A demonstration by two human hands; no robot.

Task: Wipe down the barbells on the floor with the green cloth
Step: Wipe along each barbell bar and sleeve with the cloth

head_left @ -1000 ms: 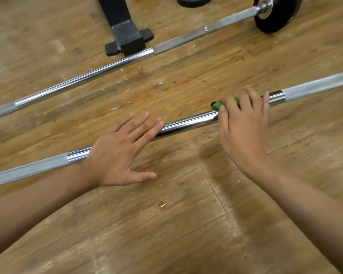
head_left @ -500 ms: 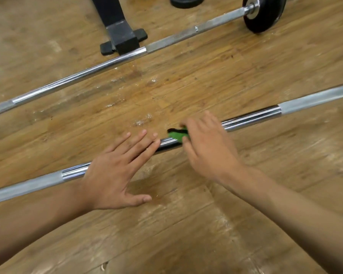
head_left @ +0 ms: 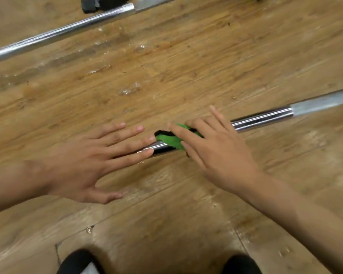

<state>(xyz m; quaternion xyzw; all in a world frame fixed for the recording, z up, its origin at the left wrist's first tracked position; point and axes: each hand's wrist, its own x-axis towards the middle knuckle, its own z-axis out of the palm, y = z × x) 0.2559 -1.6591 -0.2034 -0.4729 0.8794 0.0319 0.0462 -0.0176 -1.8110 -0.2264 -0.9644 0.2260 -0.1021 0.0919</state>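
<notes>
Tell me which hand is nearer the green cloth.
Right. The right hand holds the green cloth on the near barbell; the left hand rests flat on that bar beside it, fingertips at the cloth's edge.

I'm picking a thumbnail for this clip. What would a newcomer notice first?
The bright green cloth stands out at centre, held by the right hand around the near barbell. Just left, the left hand lies flat on the same bar, fingers spread. A second barbell crosses the wooden floor at upper left.

A gym, by the near barbell [head_left: 265, 117], far barbell [head_left: 57, 34] and black rack foot [head_left: 91, 5] on wooden floor [head_left: 206, 56].
</notes>
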